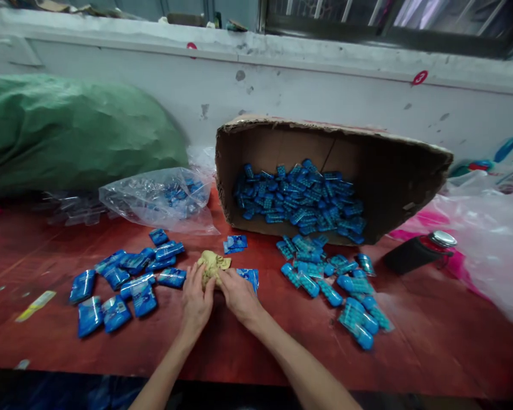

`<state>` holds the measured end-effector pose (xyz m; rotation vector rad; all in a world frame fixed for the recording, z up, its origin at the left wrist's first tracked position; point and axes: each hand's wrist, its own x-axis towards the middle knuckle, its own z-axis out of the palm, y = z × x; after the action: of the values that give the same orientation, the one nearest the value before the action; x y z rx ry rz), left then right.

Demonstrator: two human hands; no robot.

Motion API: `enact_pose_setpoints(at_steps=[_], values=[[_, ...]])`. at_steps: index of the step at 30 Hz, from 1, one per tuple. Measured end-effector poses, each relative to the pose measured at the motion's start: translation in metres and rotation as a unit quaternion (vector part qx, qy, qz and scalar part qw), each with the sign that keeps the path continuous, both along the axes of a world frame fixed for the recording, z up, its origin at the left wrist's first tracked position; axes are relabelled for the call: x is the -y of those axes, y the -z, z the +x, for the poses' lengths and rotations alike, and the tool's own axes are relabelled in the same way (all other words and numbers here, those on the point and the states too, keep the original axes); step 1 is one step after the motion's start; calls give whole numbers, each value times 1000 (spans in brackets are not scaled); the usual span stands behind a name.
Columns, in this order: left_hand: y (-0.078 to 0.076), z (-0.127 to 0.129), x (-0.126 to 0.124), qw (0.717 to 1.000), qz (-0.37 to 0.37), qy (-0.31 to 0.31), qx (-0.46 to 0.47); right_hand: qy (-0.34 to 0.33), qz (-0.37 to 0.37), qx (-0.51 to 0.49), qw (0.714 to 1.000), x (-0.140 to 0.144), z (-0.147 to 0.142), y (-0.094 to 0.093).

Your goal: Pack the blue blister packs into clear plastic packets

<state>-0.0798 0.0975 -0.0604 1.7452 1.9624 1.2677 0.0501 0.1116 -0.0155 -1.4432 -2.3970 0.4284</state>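
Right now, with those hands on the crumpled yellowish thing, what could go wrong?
While handling the crumpled yellowish thing, the left hand might knock a nearby blue pouch. The right hand partly covers another pouch, which could get creased. And the cardboard box opens toward the person, so a bump might send some of its blue-capped packs sliding out.

I have both bare forearms (301, 364) angled together. My left grip (197, 295) and right grip (240, 296) curl inward, close together, backs upward.
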Motion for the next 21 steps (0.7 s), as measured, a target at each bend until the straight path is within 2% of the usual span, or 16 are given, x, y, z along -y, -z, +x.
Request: enact_pose_setpoints(at_steps=[3,5,8,10,13,15,16,18,19,21], values=[[17,4,-11,988,-28,20,-149,36,32,15,999,7,32,3],[21,8,-17,978,-50,10,-202,73,28,49,996,7,49,11],[16,13,-21,976,-53,-7,-213,100,20,65,993,9,59,23],[8,16,-15,984,-24,-15,-177,111,24,63,992,12,59,27],[-7,25,6,999,17,-10,-29,134,45,38,989,20,58,24],[-15,36,22,987,-34,-5,156,145,57,-6,988,28,57,20],[-17,42,28,962,-82,-7,259,145,56,-37,987,32,56,18],[-19,53,35,898,-171,1,406,132,41,-107,985,41,53,16],[-19,57,36,870,-200,12,450,124,30,-144,981,44,51,16],[-18,62,35,838,-224,39,495,112,2,-212,971,48,49,18]])
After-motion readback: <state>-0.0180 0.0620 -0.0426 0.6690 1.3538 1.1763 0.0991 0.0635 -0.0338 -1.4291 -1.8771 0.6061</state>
